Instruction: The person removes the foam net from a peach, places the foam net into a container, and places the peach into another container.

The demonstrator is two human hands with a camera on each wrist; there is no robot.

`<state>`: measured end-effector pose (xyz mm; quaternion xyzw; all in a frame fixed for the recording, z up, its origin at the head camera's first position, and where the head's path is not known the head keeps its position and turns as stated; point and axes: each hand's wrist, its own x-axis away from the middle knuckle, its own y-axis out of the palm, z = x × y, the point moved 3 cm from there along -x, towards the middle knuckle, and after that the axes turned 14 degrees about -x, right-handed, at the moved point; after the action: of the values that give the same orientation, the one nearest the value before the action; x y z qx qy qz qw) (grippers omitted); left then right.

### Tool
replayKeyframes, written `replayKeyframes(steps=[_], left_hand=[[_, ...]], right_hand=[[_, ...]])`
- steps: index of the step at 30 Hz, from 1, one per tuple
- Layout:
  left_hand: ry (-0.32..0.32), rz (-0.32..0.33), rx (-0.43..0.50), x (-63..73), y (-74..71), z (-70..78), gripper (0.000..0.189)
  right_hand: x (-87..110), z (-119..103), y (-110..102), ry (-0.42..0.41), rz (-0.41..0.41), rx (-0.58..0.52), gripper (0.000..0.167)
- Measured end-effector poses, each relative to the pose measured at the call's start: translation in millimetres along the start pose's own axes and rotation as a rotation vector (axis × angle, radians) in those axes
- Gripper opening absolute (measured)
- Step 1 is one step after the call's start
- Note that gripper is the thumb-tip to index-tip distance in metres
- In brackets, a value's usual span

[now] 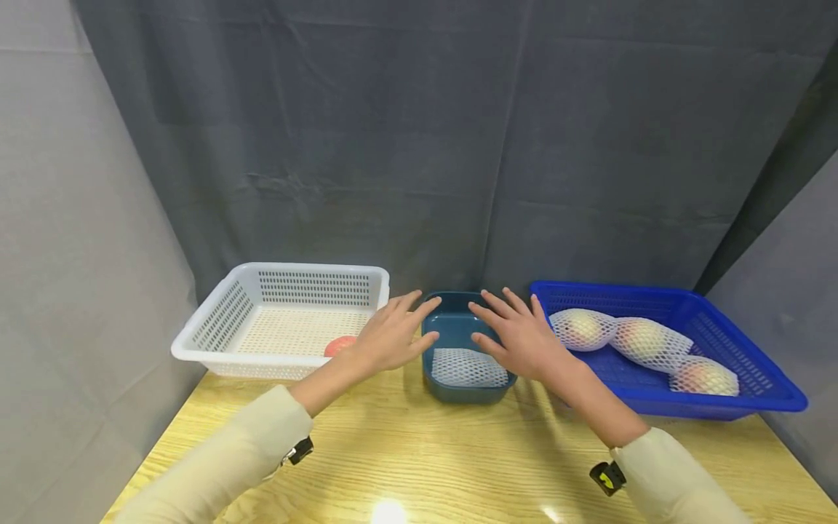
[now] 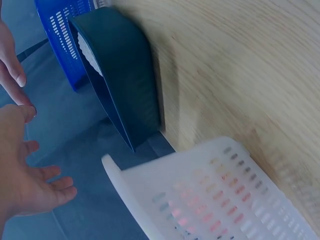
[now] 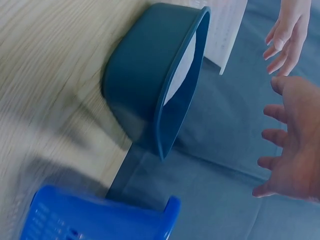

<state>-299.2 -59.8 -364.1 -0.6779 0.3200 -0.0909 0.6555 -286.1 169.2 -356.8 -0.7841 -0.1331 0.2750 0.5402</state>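
Observation:
My left hand point(image 1: 395, 333) hovers with spread fingers between the white basket point(image 1: 216, 356) and a dark teal bin point(image 1: 466, 395), holding nothing. Over the bin's right side is my right hand point(image 1: 524, 336), its fingers also spread and nothing in its grasp. Both wrist views show the hands above the bin's rim, apart from it. Inside the bin lies white foam netting point(image 1: 468, 367). Part of a red fruit point(image 1: 339, 345) shows in the white basket, partly hidden by my left arm.
On the right, a blue basket point(image 1: 753, 364) holds three yellow-red fruits point(image 1: 644, 340) in white foam nets. All the containers stand on a light wooden table point(image 1: 419, 451). A dark grey curtain point(image 1: 393, 145) hangs behind them, with pale cloth point(image 1: 78, 291) at the left.

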Motion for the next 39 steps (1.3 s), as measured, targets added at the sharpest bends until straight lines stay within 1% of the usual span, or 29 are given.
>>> replayKeyframes(steps=[3, 12, 18, 21, 31, 33, 39], left_hand=[[0.017, -0.007, -0.009, -3.3, 1.9, 7.4, 0.06], [0.051, -0.023, 0.008, -15.2, 6.0, 30.8, 0.06], [0.108, -0.02, -0.011, -22.0, 8.0, 48.6, 0.059], [0.138, -0.021, -0.024, -24.3, 10.9, 57.0, 0.059], [0.184, -0.053, -0.008, -29.5, 21.6, 80.1, 0.057], [0.199, -0.044, -0.012, -31.5, 23.4, 83.6, 0.057], [0.255, 0.016, -0.069, -36.8, 25.7, 94.9, 0.053]], right_hand=[[4.6, 8, -2, 0.033, -0.013, 0.016, 0.058], [17.6, 27, -9, 0.1, -0.026, 0.044, 0.057], [25.1, 40, -12, 0.142, -0.051, 0.051, 0.058], [29.4, 46, -15, 0.149, -0.045, 0.059, 0.057], [47.0, 64, -23, 0.183, -0.037, 0.05, 0.054], [50.3, 67, -25, 0.186, -0.038, 0.057, 0.054], [57.8, 79, -27, 0.198, -0.045, 0.067, 0.056]])
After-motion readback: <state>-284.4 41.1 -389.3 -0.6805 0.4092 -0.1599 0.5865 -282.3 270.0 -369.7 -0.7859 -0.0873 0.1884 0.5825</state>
